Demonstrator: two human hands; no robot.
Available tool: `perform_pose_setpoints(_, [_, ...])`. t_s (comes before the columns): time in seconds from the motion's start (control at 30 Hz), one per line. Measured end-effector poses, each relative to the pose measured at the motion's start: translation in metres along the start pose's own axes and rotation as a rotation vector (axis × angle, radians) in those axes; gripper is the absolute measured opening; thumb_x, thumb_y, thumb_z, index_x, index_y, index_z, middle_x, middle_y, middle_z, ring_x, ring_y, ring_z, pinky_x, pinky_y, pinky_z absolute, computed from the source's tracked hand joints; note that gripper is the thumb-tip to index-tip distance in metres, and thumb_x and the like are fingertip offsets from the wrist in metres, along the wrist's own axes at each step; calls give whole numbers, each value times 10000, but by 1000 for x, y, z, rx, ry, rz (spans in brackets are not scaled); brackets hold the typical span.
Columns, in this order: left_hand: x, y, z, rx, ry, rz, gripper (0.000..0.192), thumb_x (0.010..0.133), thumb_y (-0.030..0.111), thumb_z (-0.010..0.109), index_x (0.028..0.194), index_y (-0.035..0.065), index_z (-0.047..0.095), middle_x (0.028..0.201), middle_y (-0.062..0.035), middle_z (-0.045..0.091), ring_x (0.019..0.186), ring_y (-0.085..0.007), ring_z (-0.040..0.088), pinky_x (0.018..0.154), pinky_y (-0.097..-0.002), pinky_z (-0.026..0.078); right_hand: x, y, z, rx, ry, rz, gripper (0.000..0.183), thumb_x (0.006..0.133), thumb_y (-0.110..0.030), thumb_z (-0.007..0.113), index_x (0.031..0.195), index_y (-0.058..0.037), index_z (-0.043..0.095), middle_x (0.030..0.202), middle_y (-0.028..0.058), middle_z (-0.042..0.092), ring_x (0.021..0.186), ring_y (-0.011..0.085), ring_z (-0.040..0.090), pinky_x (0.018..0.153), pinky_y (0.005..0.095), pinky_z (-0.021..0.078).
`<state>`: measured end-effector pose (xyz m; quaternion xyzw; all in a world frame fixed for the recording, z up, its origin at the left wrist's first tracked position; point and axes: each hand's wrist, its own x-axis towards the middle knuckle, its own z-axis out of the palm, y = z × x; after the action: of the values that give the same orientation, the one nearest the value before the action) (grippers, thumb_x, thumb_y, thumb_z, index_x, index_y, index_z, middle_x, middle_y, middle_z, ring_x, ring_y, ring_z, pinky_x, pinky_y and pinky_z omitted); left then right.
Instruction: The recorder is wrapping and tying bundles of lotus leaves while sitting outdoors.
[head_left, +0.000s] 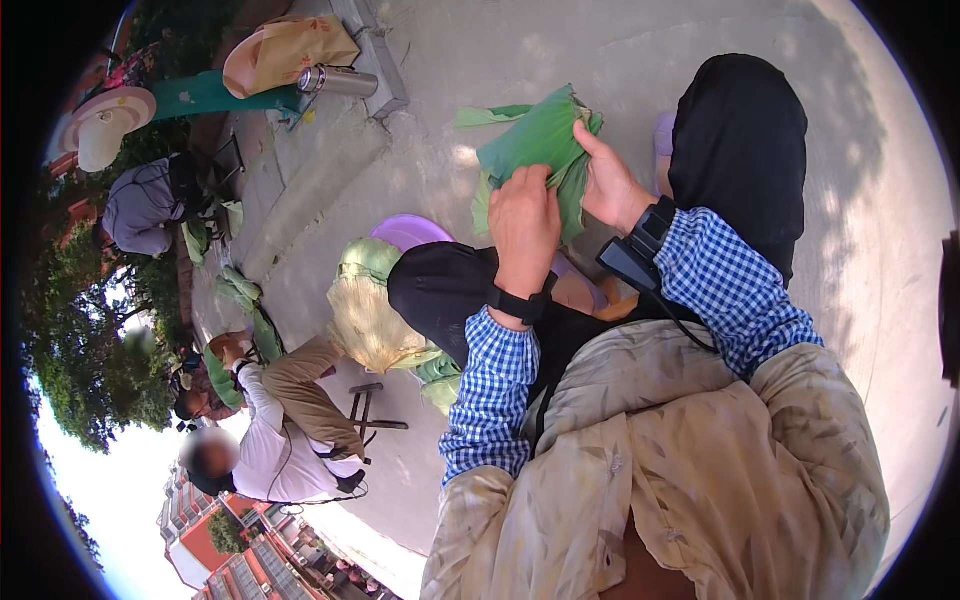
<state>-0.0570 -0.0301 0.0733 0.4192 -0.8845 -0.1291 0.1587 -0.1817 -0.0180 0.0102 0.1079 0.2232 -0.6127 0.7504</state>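
A large green leaf (532, 142), folded over and showing fine ribs like a lotus leaf, is held up in front of my knees. The fingers of my left hand (525, 225) are bent onto its lower edge, back of the hand facing me. On the other side my right hand (611, 184) grips the leaf's right edge, thumb laid on top. A loose strip of leaf (491, 115) sticks out at the far left of the fold. Beside my left knee lies a pile of pale, dried leaf (371, 315) with greener leaves (439, 371) under it.
A purple basin (411, 231) stands past my left knee. To the left, a seated person in a white top (281, 457) is beside a small folding stool (366, 409). Farther off are another bent person (142, 206), a steel thermos (337, 81) and a paper bag (307, 49).
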Motion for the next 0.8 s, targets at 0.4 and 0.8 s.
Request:
perform_pose_setpoints(0.4, [-55,-20,9,21,-127,-151,220,813,110,597,1012,18,609,853,-191,624,748,-362,603,650,-410,473,0,-18,14,135,-18,-110,473,974,-429,345,1214,-43,473,1207,94,544,1093,239,523,957,395,401])
perform_pose_setpoints(0.8, [1,26,51,-102,253,-339,667,726,-30,546,1354,3,320,1338,-235,396,1238,-403,379,995,-456,329,-1,-12,20,166,-115,-148,482,979,-438,311,1223,-54,471,1206,83,540,1117,233,504,976,380,383])
